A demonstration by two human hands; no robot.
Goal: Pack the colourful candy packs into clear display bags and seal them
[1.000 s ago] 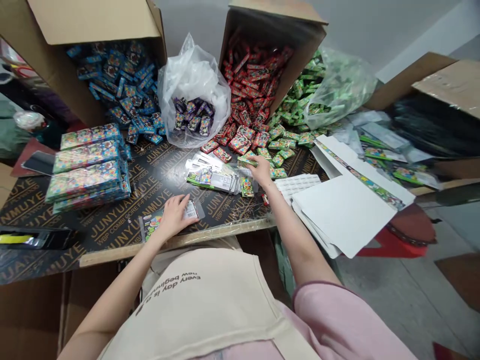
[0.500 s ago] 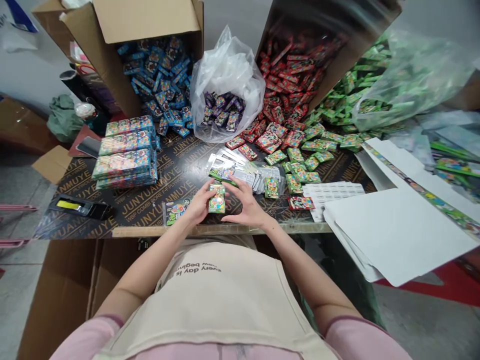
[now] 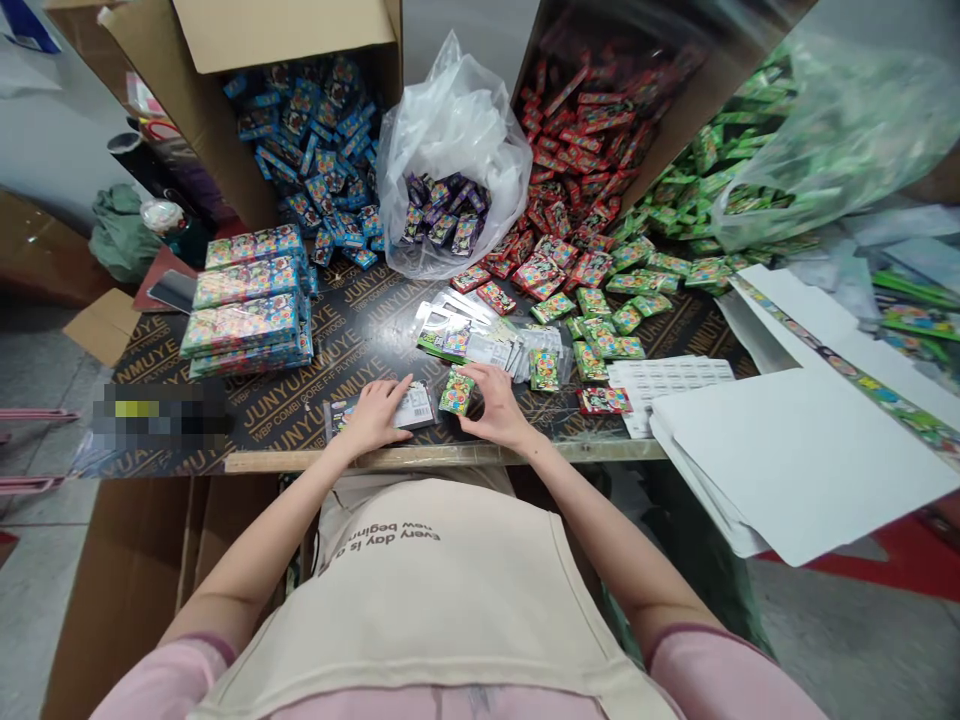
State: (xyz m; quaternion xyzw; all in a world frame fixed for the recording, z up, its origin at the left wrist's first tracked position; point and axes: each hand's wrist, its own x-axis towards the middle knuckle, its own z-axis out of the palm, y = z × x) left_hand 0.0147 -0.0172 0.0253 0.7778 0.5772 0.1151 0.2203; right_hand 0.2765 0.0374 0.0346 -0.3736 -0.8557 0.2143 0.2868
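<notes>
My right hand pinches a small green candy-style box between thumb and fingers, just above the table near its front edge. To the left, my left hand lies with fingers apart over a flat clear packet whose white, barcoded part shows beside the fingertips. The hand hides the middle of that packet. Beyond both hands lies a fanned pile of clear printed packets. A single green box rests on its right end. Loose green boxes and a red box are further right.
Stacked wrapped multi-packs stand on the left. Along the back are a carton of blue boxes, a plastic bag with purple boxes, and heaps of red boxes and green boxes. White card sheets overhang the right front.
The green box has passed from my left hand to my right. My left hand has moved left and down onto the flat packet, its fingers now spread.
</notes>
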